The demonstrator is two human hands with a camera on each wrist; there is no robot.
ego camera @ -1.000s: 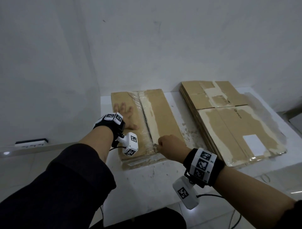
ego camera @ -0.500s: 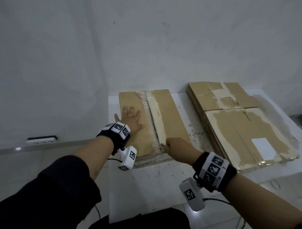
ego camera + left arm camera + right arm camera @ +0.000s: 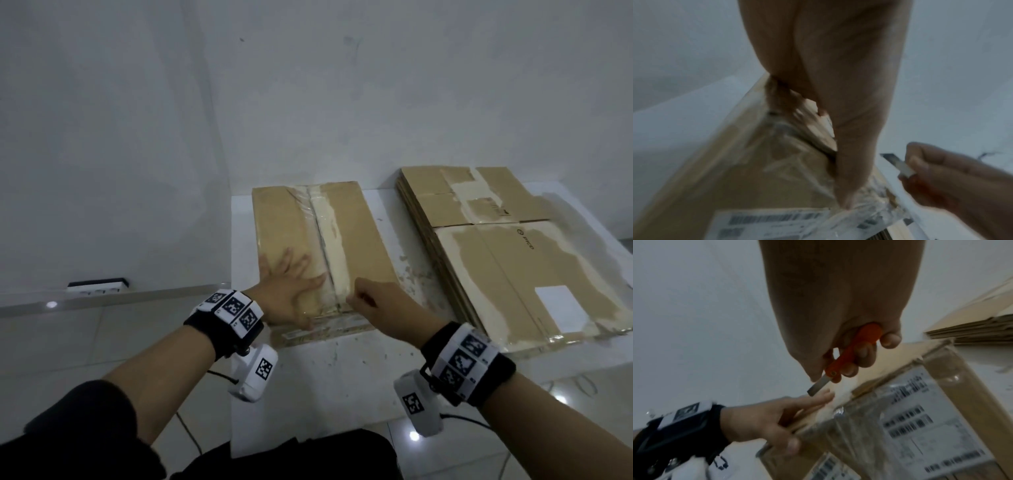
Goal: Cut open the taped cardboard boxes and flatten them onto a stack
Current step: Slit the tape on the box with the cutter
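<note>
A taped cardboard box (image 3: 356, 233) stands on the white table (image 3: 342, 377), with a pale tape strip down its top seam. My left hand (image 3: 291, 284) lies flat on the box's left flap near the front edge, fingers spread. My right hand (image 3: 380, 303) grips an orange-handled knife (image 3: 851, 353) at the near end of the seam. The knife's short blade (image 3: 818, 385) points toward the left hand's fingertips (image 3: 824, 396) and shows in the left wrist view as the blade (image 3: 894, 160). A stack of flattened boxes (image 3: 513, 260) lies to the right.
Shipping labels (image 3: 920, 418) under clear tape cover the box's near side. A white wall rises behind the table, and the floor with a wall socket (image 3: 97, 286) is at the left. Bare tabletop (image 3: 342, 377) lies in front of the box.
My left hand slid back along the left flap toward the front edge. The right hand with the knife stayed at the near end of the seam as the view came closer.
</note>
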